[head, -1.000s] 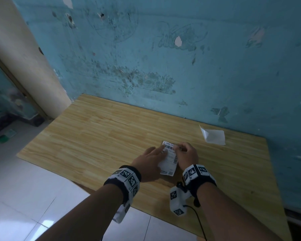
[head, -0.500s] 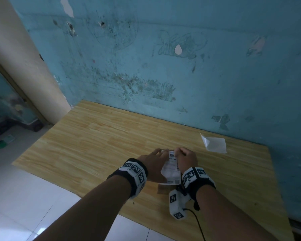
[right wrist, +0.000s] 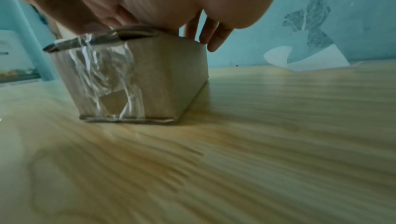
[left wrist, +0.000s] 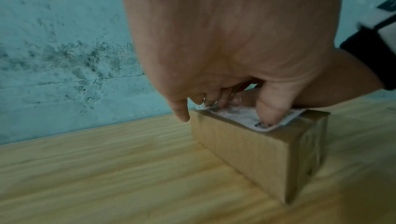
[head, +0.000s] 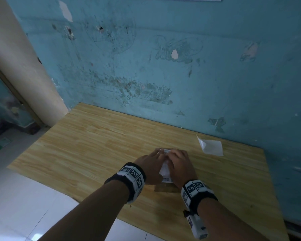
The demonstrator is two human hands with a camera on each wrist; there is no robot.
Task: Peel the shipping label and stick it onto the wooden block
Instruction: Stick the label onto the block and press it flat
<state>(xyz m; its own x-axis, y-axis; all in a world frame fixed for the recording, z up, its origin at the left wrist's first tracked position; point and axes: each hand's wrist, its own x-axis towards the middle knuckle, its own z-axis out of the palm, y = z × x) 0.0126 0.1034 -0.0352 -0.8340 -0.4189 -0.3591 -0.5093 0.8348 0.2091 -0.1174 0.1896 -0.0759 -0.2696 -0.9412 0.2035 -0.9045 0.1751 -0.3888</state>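
The wooden block (head: 165,188) is wrapped in brown paper and stands on the table (head: 94,145), its near end taped (right wrist: 107,75). The white shipping label (left wrist: 242,117) lies printed side up along the block's top. Its near end sticks out slightly past the block's end (right wrist: 64,44). My left hand (head: 156,153) is over the block's left side; its thumb (left wrist: 268,110) presses the label down and its fingertips touch the label's far edge. My right hand (head: 177,159) lies on the block's right side, with its palm on top and its fingers (right wrist: 212,36) reaching down over the far edge.
A curled white backing sheet (head: 211,146) lies at the back right of the table, near the blue wall (head: 181,84). A cream pillar (head: 24,75) stands at the left. White floor tiles (head: 24,197) lie below the table's front edge.
Both hands have brought the label, held up by its top edge a moment ago, down onto the block's top. The view has shifted a little.
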